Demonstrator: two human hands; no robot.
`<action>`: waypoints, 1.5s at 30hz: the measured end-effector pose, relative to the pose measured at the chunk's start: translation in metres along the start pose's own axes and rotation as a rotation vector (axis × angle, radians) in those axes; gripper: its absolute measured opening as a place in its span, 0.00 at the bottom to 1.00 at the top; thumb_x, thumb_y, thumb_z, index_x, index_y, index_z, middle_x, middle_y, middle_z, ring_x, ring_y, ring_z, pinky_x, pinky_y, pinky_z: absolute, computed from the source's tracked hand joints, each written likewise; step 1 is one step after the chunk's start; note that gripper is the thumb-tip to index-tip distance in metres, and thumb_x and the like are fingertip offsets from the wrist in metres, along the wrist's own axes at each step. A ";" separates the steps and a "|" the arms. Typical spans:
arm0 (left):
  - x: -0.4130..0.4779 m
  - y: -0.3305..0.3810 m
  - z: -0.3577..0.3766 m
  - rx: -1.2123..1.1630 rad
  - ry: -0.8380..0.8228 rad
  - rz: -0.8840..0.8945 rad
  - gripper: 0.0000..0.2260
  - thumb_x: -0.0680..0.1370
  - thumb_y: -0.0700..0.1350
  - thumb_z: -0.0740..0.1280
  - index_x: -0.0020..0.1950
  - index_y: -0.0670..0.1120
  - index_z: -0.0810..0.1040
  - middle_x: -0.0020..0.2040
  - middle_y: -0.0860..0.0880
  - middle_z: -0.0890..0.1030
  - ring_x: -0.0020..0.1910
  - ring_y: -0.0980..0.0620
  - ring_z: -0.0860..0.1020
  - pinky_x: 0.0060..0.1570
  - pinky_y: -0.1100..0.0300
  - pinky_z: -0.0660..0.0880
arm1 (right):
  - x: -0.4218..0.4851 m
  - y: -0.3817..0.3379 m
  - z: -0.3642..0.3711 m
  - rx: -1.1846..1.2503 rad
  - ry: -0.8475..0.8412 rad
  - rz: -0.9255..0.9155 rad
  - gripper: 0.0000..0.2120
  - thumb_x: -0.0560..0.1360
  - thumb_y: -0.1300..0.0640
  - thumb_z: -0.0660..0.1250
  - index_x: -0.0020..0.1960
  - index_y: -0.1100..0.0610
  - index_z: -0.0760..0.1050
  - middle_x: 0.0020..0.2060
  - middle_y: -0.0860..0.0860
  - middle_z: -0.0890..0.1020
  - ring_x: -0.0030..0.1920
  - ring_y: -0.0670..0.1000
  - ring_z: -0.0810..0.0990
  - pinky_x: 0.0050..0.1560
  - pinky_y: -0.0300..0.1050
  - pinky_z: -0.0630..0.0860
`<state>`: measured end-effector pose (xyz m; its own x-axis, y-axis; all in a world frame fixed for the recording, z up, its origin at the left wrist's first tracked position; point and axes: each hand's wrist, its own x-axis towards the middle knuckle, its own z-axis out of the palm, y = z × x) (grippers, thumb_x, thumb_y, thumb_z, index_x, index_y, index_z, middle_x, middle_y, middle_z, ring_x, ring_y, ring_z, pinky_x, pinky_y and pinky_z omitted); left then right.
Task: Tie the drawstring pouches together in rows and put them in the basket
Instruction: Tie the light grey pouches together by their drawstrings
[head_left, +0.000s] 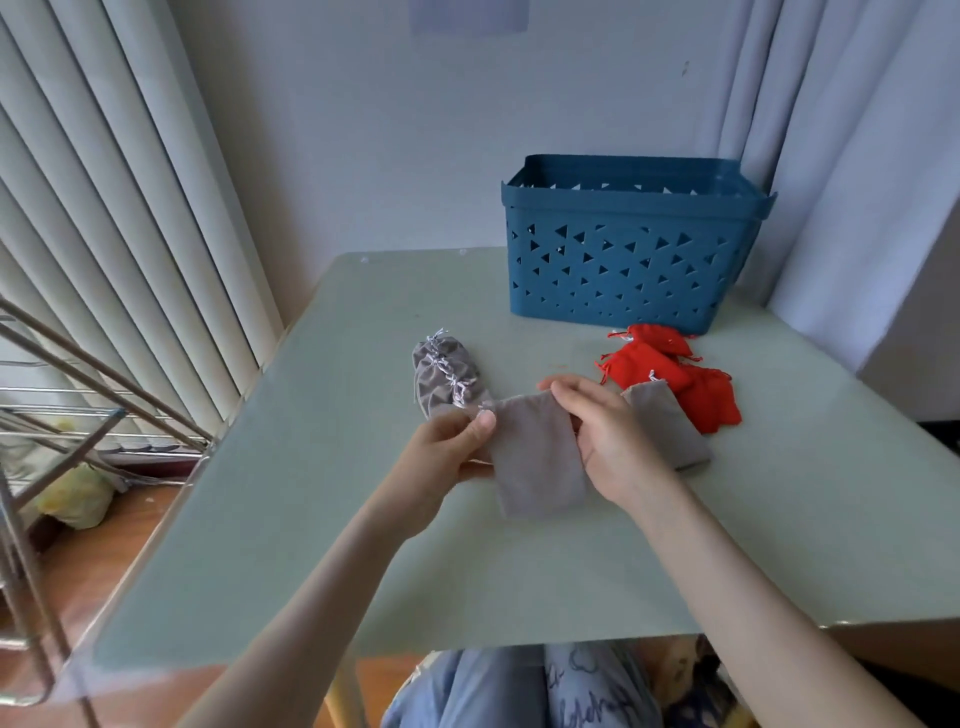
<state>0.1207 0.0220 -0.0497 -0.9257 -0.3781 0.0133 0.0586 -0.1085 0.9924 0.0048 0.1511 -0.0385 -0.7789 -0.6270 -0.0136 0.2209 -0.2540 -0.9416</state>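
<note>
Hands both on the grey pouch, mid-frame over the tabletop: left hand pinches one top corner, right hand the other. We judge this spreads its mouth for tying; the blue basket waits upper right.

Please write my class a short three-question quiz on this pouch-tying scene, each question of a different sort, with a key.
1. True or false: the red pouches lie inside the blue basket.
2. What do the left hand and right hand hold between them? A) a plain grey pouch B) a red pouch C) the basket
3. Fill in: the tied grey bundle lies on the table to the held pouch's ___.
Key: 1 false, they lie on the table in front of it; 2 A; 3 left.
</note>
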 end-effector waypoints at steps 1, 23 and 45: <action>-0.004 -0.003 0.000 0.044 0.025 -0.004 0.11 0.80 0.45 0.62 0.48 0.37 0.75 0.38 0.46 0.81 0.36 0.50 0.79 0.38 0.60 0.78 | -0.004 0.003 -0.003 0.008 0.019 0.014 0.09 0.79 0.63 0.62 0.43 0.58 0.78 0.35 0.50 0.81 0.40 0.47 0.78 0.44 0.39 0.75; -0.014 -0.014 -0.023 -0.590 0.289 -0.003 0.21 0.82 0.44 0.56 0.27 0.48 0.66 0.35 0.50 0.80 0.28 0.56 0.73 0.27 0.66 0.69 | -0.016 0.040 -0.041 -0.828 0.385 -0.240 0.12 0.75 0.69 0.61 0.36 0.56 0.71 0.31 0.52 0.78 0.37 0.56 0.78 0.39 0.45 0.71; 0.028 0.062 0.006 0.410 0.093 0.072 0.11 0.79 0.39 0.62 0.41 0.42 0.81 0.28 0.53 0.78 0.27 0.60 0.75 0.32 0.70 0.70 | 0.014 -0.056 0.039 -0.844 -0.282 -0.497 0.11 0.73 0.60 0.70 0.40 0.44 0.77 0.41 0.44 0.75 0.46 0.36 0.70 0.50 0.26 0.63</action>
<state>0.0959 0.0099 0.0130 -0.8859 -0.4548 0.0914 -0.0495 0.2887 0.9561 0.0042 0.1277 0.0275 -0.4790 -0.7702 0.4210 -0.6612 0.0011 -0.7502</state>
